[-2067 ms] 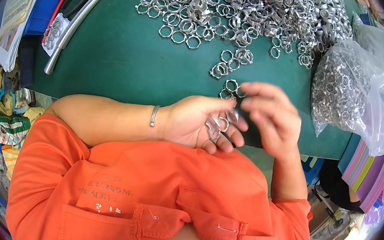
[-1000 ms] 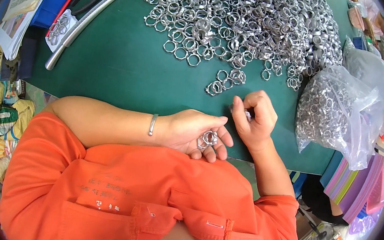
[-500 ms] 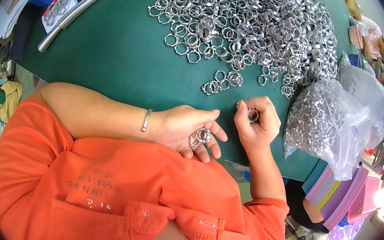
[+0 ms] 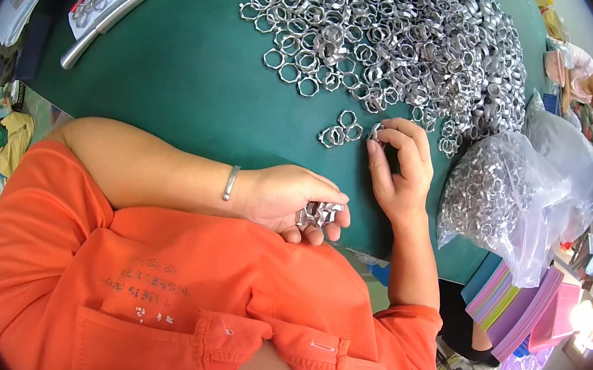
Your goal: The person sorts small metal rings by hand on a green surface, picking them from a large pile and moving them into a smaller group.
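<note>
On the near side of the ring pile (image 4: 407, 48), cupping several metal rings (image 4: 319, 215) in the left hand (image 4: 277, 192), with thumb over them, probably against spilling. Closer to the ring pile, pinching a single ring (image 4: 377, 131) in the right hand (image 4: 409, 172), apart from the left, likely for finer control. Nearside right of the ring pile, can see a clear plastic bag (image 4: 535, 245) bulging with similar rings (image 4: 486, 192).

Silvery, many-sided rings (image 4: 319, 215) lie bunched in the left grip (image 4: 286, 195), a single ring (image 4: 376, 131) pinched in the right grip (image 4: 405, 174).
</note>
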`<state>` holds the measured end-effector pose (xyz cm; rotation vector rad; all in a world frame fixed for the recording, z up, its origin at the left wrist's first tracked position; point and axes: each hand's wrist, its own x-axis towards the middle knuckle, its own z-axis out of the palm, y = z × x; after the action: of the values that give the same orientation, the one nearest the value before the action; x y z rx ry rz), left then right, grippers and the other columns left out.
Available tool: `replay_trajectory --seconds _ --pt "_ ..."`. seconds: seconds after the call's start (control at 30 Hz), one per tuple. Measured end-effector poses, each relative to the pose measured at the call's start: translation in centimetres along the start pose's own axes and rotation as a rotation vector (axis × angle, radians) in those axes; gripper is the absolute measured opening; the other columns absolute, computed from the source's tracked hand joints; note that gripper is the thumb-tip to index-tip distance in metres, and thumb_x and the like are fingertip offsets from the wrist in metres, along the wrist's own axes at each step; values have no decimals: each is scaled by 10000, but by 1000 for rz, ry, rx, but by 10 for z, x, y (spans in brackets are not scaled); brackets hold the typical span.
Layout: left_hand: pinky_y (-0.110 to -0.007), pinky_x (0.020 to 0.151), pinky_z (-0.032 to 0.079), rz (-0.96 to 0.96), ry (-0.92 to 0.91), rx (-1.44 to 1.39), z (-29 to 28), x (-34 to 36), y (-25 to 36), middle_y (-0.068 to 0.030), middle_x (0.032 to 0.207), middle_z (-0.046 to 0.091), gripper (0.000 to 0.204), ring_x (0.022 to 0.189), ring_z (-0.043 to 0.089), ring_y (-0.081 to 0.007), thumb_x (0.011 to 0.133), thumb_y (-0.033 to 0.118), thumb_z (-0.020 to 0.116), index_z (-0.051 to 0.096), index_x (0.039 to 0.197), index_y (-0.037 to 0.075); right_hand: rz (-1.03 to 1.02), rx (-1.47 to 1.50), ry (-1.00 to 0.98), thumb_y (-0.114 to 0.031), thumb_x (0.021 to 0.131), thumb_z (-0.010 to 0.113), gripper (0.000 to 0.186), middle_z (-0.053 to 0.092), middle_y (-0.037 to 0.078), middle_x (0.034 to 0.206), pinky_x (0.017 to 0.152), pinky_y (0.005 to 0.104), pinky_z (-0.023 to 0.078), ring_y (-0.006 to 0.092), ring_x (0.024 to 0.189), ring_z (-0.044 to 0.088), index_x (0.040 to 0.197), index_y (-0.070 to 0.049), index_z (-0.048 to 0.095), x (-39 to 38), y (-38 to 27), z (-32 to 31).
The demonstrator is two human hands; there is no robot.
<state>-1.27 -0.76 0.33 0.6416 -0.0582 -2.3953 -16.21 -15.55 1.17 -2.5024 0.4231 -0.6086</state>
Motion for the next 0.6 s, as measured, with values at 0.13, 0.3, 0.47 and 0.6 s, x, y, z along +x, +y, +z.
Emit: replay_trajectory --seconds 0.13,0.3,0.47,0.6 --pt "-231 452 456 -2 -19 -28 -2 1 -1 -81 878 634 311 652 612 -133 1001 303 418 587 985 42 -71 -80 -53 -65 687 748 323 584 120 1012 779 371 430 295 913 548 976 -43 607 7 -12 7" --pt "-230 445 455 0 -14 -13 0 0 0 -79 868 634 314 645 611 -134 1001 306 419 588 984 42 -25 83 -35 -16 661 704 320 574 115 1007 800 379 412 285 906 537 963 -51 605 -3 -1 13" --pt "-230 435 452 -12 -3 -17 0 1 -1 -77 863 634 316 638 610 -136 1001 308 417 586 974 43 -138 -99 -114 -124 664 745 420 579 96 1079 861 395 384 280 1013 519 1064 -76 628 13 -18 14" --pt "-231 437 453 -11 -8 -8 0 0 -1 -77 862 634 315 645 612 -136 1000 307 416 585 969 43 -124 -95 -119 -138 666 784 379 575 86 990 799 392 386 276 926 525 991 -73 599 6 -10 14"
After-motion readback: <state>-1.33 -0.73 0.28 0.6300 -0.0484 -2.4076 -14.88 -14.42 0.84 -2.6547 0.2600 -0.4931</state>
